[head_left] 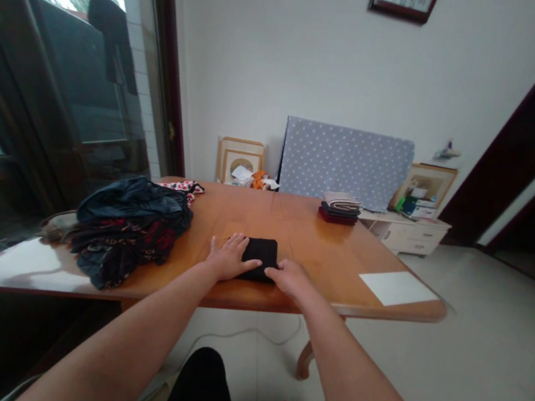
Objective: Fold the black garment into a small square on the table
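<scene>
A black folded piece of cloth, compact and nearly square, lies near the table's front edge between my hands. My left hand rests flat on its left side, fingers spread and thumb stretched across the cloth. At the near right corner, my right hand has its thumb on top and its other fingers curled in, gripping the edge. To the left is a loose heap of dark clothes. Farther back on the right stands a neat stack of folded clothes, a striped one on top.
The wooden table spans the view. A white sheet lies at its right end. Behind stand a panel draped in dotted grey-blue cloth and a low white cabinet. A glass door is on the left.
</scene>
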`<state>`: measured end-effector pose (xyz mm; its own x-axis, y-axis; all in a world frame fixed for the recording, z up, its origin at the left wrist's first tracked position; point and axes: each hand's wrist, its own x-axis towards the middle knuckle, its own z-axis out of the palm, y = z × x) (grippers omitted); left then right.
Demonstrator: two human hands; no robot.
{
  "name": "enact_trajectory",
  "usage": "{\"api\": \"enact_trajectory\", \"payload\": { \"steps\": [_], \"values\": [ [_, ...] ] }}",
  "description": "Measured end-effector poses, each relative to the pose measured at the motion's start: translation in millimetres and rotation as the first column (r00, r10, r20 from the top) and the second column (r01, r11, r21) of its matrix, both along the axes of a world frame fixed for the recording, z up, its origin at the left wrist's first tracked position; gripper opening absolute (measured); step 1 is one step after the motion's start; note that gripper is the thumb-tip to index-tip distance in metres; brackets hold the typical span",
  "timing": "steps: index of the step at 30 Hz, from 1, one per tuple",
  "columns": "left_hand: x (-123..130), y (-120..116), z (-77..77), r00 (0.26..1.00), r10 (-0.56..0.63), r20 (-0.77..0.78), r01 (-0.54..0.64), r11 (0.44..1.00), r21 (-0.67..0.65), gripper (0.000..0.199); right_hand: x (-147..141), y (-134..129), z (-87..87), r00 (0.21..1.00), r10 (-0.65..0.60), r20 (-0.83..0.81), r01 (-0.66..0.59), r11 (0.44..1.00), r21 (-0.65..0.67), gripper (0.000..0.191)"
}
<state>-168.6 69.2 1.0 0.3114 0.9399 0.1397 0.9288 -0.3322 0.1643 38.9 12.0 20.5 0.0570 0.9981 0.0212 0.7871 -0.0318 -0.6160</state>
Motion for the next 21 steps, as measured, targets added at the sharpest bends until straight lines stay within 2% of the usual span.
{"api": "enact_trajectory", "payload": {
  "steps": [2, 5, 8, 11, 14, 17, 21],
  "values": [
    [0, 0, -0.2, 1.0, 0.001, 0.004, -0.001, 1.0, 0.005, 0.092, 1, 5, 11.7, 0.997, -0.035, 0.066, 0.033, 0.999, 0.027, 0.041],
    [1, 0, 0.3, 1.0, 0.0, 0.015, 0.0, 1.0, 0.011, 0.091, -9, 13, 29.7, 0.989, -0.089, 0.118, 0.062, 0.974, 0.216, 0.048],
    [0, -1, 1.7, 1.0, -0.007, 0.016, 0.007, 1.0, 0.009, 0.089, -29, 23, 36.2, 0.981, 0.009, 0.195, -0.071, 0.948, 0.311, 0.051],
    [-2, -1, 2.1, 1.0, -0.012, 0.005, 0.012, 1.0, 0.0, 0.083, -44, 30, 27.9, 0.955, 0.104, 0.278, -0.168, 0.962, 0.216, 0.06],
    [-3, 1, -0.4, 1.0, -0.004, 0.012, 0.004, 1.0, -0.007, 0.081, -46, 32, 13.0, 0.945, 0.141, 0.296, -0.169, 0.983, 0.071, 0.072],
    [-4, 5, -5.5, 1.0, 0.006, 0.029, -0.006, 1.0, 0.008, 0.083, -40, 32, 2.4, 0.946, 0.144, 0.29, -0.165, 0.985, 0.048, 0.078],
    [-6, 11, -12.5, 0.999, 0.0, 0.043, -0.002, 1.0, 0.029, 0.084, -38, 34, -1.2, 0.945, 0.153, 0.29, -0.173, 0.984, 0.047, 0.082]
  ]
}}
